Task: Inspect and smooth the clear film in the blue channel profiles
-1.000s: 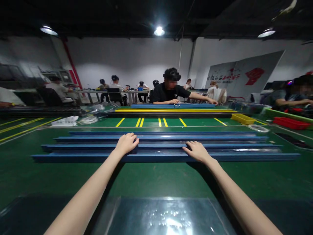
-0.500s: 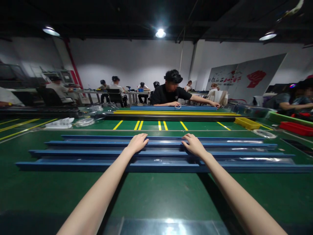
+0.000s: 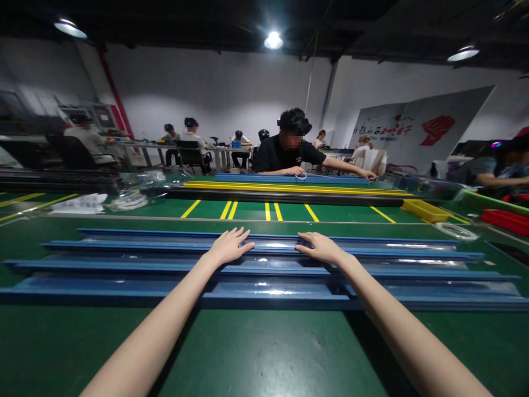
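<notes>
Blue rails (image 3: pixel 268 271), long, side by side, lying across green bench (image 3: pixel 256 344), twd near edge. L hand (image 3: pixel 228 246): fingers spread, over far rails. R hand (image 3: pixel 324 248): thumb apart fr. fingers, same rails; contact unclear. Yellow tray (image 3: pixel 425 213): twd bench's R edge. Co-worker (image 3: pixel 285 157): far edge.

Long blue rails (image 3: pixel 268 271), straight, raised edges, glossy recessed surfaces, lying parallel, crosswise on green tabletop (image 3: pixel 264 350)

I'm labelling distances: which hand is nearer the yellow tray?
Right. The right hand is at the blue rails, left of the yellow tray; the left hand is there too, farther left.
</notes>
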`<move>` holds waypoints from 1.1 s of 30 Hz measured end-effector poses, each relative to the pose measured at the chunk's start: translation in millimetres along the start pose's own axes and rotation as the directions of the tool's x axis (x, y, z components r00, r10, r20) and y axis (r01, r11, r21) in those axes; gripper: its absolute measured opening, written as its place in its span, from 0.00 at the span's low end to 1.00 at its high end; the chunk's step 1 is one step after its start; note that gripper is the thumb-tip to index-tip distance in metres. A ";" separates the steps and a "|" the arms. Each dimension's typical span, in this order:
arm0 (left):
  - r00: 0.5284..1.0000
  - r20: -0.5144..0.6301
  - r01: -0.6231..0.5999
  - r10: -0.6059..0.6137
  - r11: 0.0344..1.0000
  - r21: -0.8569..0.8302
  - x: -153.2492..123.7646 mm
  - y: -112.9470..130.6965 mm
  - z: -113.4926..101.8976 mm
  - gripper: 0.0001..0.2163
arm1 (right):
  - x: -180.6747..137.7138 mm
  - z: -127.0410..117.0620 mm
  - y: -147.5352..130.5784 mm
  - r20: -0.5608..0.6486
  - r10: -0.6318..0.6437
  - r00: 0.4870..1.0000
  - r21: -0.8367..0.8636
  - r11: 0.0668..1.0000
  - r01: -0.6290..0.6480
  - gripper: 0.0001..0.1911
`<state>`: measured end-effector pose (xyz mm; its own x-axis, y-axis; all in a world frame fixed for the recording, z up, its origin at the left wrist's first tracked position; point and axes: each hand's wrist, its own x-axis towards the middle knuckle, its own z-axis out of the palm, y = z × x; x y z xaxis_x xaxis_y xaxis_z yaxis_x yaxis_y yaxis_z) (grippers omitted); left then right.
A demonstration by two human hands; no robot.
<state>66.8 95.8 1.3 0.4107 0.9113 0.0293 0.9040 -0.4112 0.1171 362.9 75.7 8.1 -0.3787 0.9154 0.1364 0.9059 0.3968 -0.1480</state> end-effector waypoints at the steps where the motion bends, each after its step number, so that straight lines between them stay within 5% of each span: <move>1: 1.000 0.012 -0.003 0.003 1.000 -0.001 1.2 0.8 -2.0 0.33 | 0.2 -1.0 0.4 0.007 0.000 1.000 -0.001 1.000 0.000 0.37; 17: 0.999 0.034 -0.030 0.031 0.999 -0.034 2.6 4.1 -7.4 0.34 | 31.7 10.2 -8.6 0.155 0.058 0.986 -0.123 0.992 -0.039 0.32; 29: 1.000 -0.004 0.027 -0.027 0.998 0.064 17.8 4.0 -15.4 0.39 | 55.2 4.6 11.2 0.354 0.106 0.929 -0.001 0.994 -0.113 0.41; 33: 0.999 -0.037 0.013 -0.009 0.994 0.111 18.7 3.7 -12.7 0.38 | 52.2 2.9 8.8 0.306 0.074 0.949 -0.031 0.997 -0.068 0.42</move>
<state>76.3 111.5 14.9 0.3979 0.9151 0.0652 0.9169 -0.3991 0.0062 350.6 127.2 11.1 -0.3502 0.9189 -0.1817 0.9350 0.3314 -0.1264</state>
